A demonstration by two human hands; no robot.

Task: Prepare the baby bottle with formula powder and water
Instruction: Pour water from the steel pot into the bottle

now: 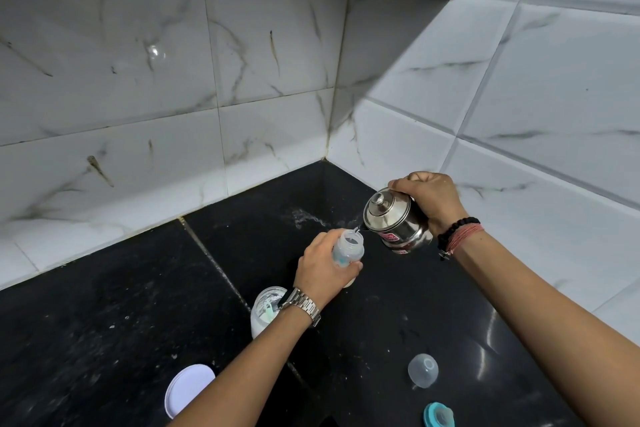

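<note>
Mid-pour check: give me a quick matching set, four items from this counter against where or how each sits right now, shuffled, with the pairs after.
Things:
1. baby bottle
2. steel kettle
3. white lid
4. teal nipple ring

States:
A. lying flat on the counter, left of the left forearm
B. tilted, spout at the bottle's mouth, gripped by the right hand
C. on the counter near the bottom edge, below the clear cap
D. open-topped, held by the left hand

Pairs: 1-D, 2-B, 3-A, 4-C
</note>
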